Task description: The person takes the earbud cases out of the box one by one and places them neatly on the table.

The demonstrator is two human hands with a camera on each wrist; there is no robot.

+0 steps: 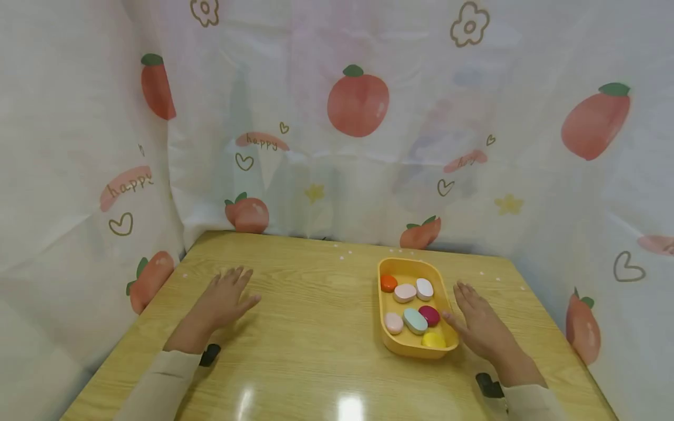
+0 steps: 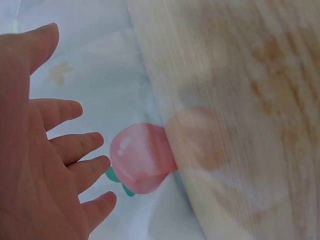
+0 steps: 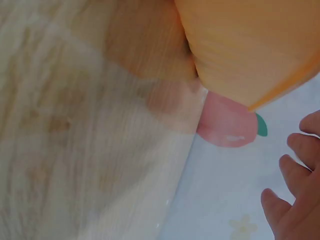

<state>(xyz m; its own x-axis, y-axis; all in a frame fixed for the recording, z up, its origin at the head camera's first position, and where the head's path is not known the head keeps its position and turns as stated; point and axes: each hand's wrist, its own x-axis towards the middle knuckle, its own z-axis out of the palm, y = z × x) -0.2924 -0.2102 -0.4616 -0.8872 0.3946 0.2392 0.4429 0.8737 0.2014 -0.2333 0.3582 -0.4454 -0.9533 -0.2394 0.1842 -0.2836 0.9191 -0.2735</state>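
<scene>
1. Pale cloth (image 1: 300,76) printed with red fruit and hearts hangs behind and beside the desk (image 1: 310,351)
2. Right of the desk's middle sits a yellow tray (image 1: 411,352), round-cornered and smooth, seemingly plastic
3. Seven glossy, pebble-like pieces lie inside: towards the back, an orange piece (image 1: 388,283), a pale pink oval (image 1: 405,293) and a white piece (image 1: 424,289); towards the front, a pink piece (image 1: 394,323), a mint oval (image 1: 415,321), a dark red piece (image 1: 429,316) and a yellow piece (image 1: 434,340)
4. The right hand (image 1: 483,326) is beside the tray, fingers extended and grasping nothing; whether its thumb touches the rim, I cannot tell
5. The left hand (image 1: 226,299) is well apart from the tray, over the desk's left side, fingers spread and free
6. I judge this a pause with nothing gripped; taking a piece would call for fingertips clearing the rim and a gentle pinch, since those rounded surfaces look slippery
7. Outermost, beige sleeves (image 1: 163,386) frame the wood-grained, faintly shiny desk
</scene>
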